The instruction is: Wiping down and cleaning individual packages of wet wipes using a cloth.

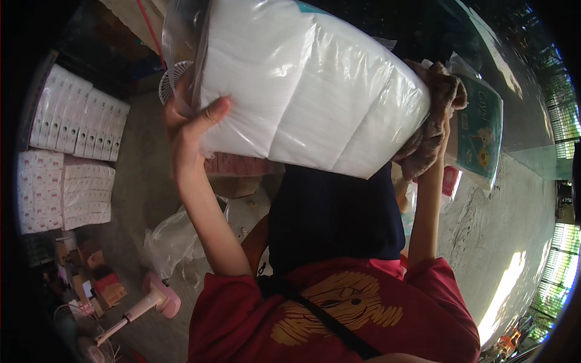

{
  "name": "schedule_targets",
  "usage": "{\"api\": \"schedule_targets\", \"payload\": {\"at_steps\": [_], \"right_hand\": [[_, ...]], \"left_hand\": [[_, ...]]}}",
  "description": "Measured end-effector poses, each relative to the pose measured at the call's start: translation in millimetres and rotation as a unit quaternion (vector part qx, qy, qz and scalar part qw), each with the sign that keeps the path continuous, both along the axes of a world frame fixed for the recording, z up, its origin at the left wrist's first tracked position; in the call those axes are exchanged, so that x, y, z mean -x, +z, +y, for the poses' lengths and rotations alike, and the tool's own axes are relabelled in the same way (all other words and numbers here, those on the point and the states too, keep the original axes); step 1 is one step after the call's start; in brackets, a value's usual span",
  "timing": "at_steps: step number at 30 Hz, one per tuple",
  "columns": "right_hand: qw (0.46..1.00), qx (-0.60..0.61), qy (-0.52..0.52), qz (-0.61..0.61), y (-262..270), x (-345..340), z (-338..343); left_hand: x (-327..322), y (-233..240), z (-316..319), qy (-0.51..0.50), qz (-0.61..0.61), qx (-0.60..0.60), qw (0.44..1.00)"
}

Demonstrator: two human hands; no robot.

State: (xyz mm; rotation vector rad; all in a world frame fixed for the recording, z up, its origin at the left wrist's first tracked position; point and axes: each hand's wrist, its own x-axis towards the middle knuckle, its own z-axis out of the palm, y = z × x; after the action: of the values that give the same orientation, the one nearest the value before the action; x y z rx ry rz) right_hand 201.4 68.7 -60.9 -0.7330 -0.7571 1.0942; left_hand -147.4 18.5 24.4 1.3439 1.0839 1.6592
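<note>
A large clear-plastic pack of soft white sheets or pads (313, 86) is raised in front of me, tilted, with folds across it. My left hand (193, 118) grips its left end, thumb pressed on the front face and fingers behind. Loose clear wrap stands up along that end. At the other end a crumpled brown cloth (424, 131) lies against the pack. My right hand (446, 131) is mostly hidden by this cloth and holds it there. Just beyond the cloth is a green printed package (481, 131) in clear wrap, bearing writing and a cartoon picture.
Stacked white wrapped packs (72, 118) stand at the left, with more printed packs (86, 190) beside them. A clear plastic bag (174, 238) and a pink stand-like object (163, 299) lie near my left arm. Small cartons (109, 289) clutter the lower left.
</note>
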Motion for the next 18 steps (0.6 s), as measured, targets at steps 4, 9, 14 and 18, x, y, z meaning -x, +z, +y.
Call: {"api": "schedule_targets", "payload": {"at_steps": [4,9,14,18], "right_hand": [[0.981,0.102,0.151,0.063,-37,-12,-23],[0.995,0.065,0.071,-0.005,17,33,-41],[0.989,-0.127,0.072,-0.003,51,45,-29],[0.920,-0.232,-0.029,-0.316,85,48,-26]], "left_hand": [[-5,2,2,0.055,-0.017,-0.083,0.995],[-17,-4,3,0.069,-0.024,-0.142,0.987],[-15,-24,14,-0.007,0.261,-0.104,0.960],[-19,-36,29,-0.002,0.412,-0.083,0.907]]}}
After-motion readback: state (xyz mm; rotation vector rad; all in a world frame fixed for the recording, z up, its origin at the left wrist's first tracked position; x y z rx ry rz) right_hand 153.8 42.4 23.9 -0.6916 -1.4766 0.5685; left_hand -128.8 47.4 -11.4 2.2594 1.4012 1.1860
